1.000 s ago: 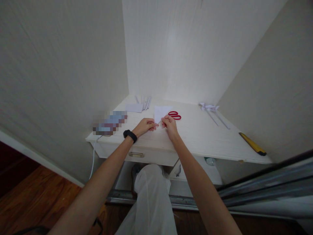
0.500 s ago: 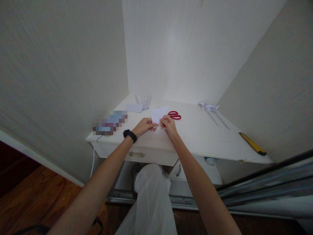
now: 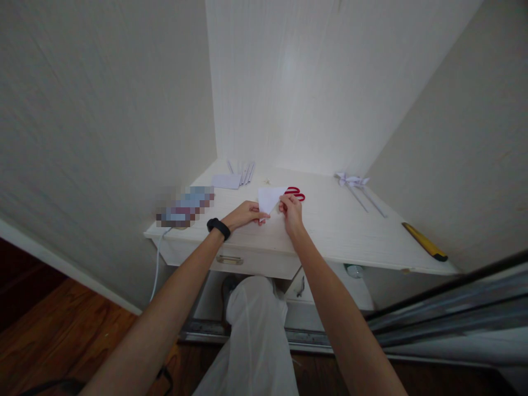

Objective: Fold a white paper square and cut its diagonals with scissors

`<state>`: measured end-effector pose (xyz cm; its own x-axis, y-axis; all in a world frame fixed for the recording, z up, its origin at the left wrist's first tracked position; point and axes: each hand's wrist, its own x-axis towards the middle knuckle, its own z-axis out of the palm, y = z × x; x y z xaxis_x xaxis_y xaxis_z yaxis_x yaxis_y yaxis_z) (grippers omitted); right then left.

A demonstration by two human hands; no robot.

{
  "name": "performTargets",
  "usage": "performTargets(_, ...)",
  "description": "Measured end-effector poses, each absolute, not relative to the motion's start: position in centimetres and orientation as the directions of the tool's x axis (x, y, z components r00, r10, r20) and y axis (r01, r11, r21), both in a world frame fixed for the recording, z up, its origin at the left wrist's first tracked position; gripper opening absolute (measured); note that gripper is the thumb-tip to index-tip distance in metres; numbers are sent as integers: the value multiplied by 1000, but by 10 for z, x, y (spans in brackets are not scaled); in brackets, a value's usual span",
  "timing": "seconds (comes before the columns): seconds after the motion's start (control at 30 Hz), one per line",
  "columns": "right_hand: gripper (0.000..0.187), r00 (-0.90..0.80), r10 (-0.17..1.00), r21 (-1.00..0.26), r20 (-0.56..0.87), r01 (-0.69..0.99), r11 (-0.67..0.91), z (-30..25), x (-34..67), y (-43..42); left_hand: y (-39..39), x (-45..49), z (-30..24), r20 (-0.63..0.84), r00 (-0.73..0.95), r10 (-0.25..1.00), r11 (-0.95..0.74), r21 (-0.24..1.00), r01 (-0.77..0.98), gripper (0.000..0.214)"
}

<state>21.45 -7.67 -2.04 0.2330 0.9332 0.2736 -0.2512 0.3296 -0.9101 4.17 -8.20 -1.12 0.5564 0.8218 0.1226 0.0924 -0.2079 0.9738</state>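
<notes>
A white piece of paper (image 3: 269,198), triangular in outline, is held just above the desk between my two hands. My left hand (image 3: 251,213) pinches its lower left corner, with the thumb on top. At its right edge, my right hand (image 3: 291,211) is closed on the upper right corner between thumb and fingers. Right behind the right hand lie scissors with red handles (image 3: 293,191); their blades are hidden by the paper and the hand.
On the white desk (image 3: 330,236) lie a flat paper sheet (image 3: 226,181), several thin paper rolls (image 3: 248,172), two paper pinwheels on sticks (image 3: 351,180), and a yellow-and-black cutter (image 3: 424,242). A blurred-out device (image 3: 185,207) with a white cable (image 3: 157,269) rests at left. Walls enclose the desk.
My right hand has slid right and up along the paper's edge to its upper corner. The paper has turned and shifted slightly right; the left hand keeps its pinch.
</notes>
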Motion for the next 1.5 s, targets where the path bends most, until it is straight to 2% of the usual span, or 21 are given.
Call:
performTargets(0.43,17,391,881,-875,267,-284,391,-21,219,-75,-93,43,0,96,594,799,-199,974,110,22)
performTargets(0.63,22,485,839,-831,248,-338,441,-19,223,-75,-93,41,-1,104,622,776,-223,968,117,27)
performTargets(0.73,24,415,867,-865,275,-288,411,-16,220,-76,-89,41,-4,143,530,836,-226,970,94,30)
performTargets(0.83,29,241,914,-903,326,-206,377,-15,212,-80,-84,41,-7,173,447,878,-208,978,30,31)
performTargets(0.9,30,82,938,-929,336,-136,345,-15,206,-82,-82,41,-8,180,446,877,-203,979,3,27)
performTargets(0.97,31,-3,942,-939,334,-85,333,-15,202,-83,-81,41,-8,183,468,865,-206,978,-1,24)
performTargets(1.13,30,-7,943,-941,333,-62,332,-18,202,-83,-82,40,-8,194,447,873,-232,972,29,29)
performTargets(1.37,27,-88,947,-951,309,-12,309,-18,200,-86,-79,37,-8,243,124,962,-235,969,-76,39)
performTargets(1.5,22,-34,946,-946,322,-49,320,-18,203,-84,-77,36,-10,227,95,969,-221,973,-72,32)
